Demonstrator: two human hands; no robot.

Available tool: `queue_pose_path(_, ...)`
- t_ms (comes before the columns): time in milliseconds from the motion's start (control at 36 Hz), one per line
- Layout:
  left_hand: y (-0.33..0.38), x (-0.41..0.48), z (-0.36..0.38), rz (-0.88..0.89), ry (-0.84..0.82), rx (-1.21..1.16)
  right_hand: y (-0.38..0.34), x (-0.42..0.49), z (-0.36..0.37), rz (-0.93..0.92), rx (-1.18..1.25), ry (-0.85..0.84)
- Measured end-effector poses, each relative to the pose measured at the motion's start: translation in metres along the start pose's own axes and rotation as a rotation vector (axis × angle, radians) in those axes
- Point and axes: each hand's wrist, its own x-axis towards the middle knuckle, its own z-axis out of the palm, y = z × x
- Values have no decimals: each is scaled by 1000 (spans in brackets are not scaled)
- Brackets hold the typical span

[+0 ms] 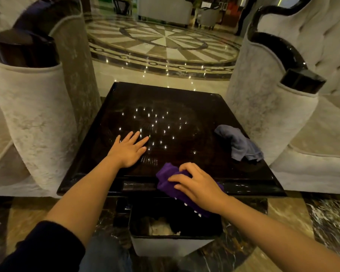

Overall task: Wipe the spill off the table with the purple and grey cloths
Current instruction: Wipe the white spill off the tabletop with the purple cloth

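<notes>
A dark glossy square table [185,99] fills the middle of the view and mirrors many small ceiling lights. My right hand [196,183] presses a crumpled purple cloth [166,178] against the table's near edge; part of the cloth hangs over the edge. My left hand [129,149] lies flat on the tabletop, fingers spread, holding nothing. A grey cloth [238,143] sits bunched near the table's right edge, untouched. No spill is distinguishable on the dark reflective surface.
Pale upholstered armchairs with dark wood trim stand close on the left [33,118] and right [273,118] of the table. An open bin [173,244] with crumpled contents sits on the marble floor under the near edge. Patterned marble floor [161,42] stretches beyond.
</notes>
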Motion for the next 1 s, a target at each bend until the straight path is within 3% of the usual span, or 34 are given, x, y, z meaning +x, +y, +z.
queue_pose_path(83,2,0,-3,-5,-17,1,5,3,0,12,-9,-24)
queue_pose_path(306,5,8,-10,-34,14,-12,34,30,-25,232,143,137)
queue_pose_path(472,16,25,-14,-34,81,-29,42,19,-4,149,31,-40)
queue_pose_path(722,23,43,-10,-19,14,-28,66,0,10,70,-40,-279)
queue_pose_path(1000,28,42,-6,-32,11,-14,51,-8,4,94,-32,-264)
